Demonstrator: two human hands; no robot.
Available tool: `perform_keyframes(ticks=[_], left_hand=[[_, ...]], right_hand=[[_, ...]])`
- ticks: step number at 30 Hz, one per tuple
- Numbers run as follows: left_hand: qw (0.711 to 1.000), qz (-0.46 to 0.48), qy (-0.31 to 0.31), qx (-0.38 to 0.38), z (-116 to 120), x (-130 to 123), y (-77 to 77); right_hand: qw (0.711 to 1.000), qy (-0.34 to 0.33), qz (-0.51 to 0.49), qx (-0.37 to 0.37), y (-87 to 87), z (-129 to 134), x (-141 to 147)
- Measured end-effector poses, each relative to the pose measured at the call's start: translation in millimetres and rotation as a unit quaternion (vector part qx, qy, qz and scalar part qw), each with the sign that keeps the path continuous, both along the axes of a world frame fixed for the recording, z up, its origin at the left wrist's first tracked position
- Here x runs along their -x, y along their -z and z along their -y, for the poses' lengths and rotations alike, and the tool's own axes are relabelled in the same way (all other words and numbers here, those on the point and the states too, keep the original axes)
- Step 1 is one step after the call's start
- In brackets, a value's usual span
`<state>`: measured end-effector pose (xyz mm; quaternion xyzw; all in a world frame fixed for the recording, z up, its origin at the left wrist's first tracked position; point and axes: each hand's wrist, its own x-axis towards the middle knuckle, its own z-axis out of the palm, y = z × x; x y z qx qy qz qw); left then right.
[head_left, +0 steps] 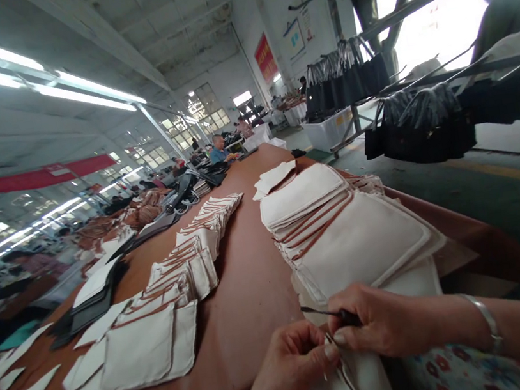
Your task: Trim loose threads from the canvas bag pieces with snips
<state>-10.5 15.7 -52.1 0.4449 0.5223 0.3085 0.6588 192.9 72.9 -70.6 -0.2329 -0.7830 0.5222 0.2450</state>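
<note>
At the table's near edge, my left hand (295, 361) pinches the edge of a cream fabric piece (367, 377) with a dark seam. My right hand (379, 320) is closed round the dark handle of a small pointed tool (322, 311), its thumb against the same edge, touching my left fingers. The tool's thin tip points left, above my left hand. Just beyond my hands lies a large overlapping stack of cream panels (363, 238) with brown edges.
Rows of smaller cream pieces (139, 351) lie along the left of the brown table (246, 274). Black bags (419, 127) hang on a metal rack at the right. A person in blue (218, 152) is at the table's far end, beside dark material.
</note>
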Motion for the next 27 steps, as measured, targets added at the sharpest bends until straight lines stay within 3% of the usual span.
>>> perform_keyframes(ticks=[4, 7, 12, 19, 24, 26, 27], left_hand=[[0.999, 0.042, 0.004, -0.005, 2, -3, -8.9], [0.999, 0.042, 0.002, -0.008, 4, -5, -11.7], [0.999, 0.022, 0.026, -0.015, 7, -5, -17.4], [0.999, -0.045, -0.015, -0.019, 9, -15, -33.3], [0.991, -0.124, 0.021, -0.050, 3, -12, -26.4], [0.985, -0.150, 0.041, -0.073, 0, -11, -21.6], [0.981, -0.166, 0.048, -0.084, -1, -10, -20.2]], right_hand=[[0.971, 0.013, 0.029, -0.237, -5.2, 4, -8], [0.942, -0.003, 0.029, -0.333, -7.6, 10, -11], [0.952, -0.001, 0.001, -0.307, -13.7, 17, -17], [0.951, 0.019, 0.016, -0.308, -11.4, 17, -15], [0.955, 0.053, 0.041, -0.291, -14.5, 6, -5], [0.970, 0.049, 0.048, -0.231, -17.5, -3, -2], [0.985, 0.035, 0.055, -0.160, -18.6, -9, 0]])
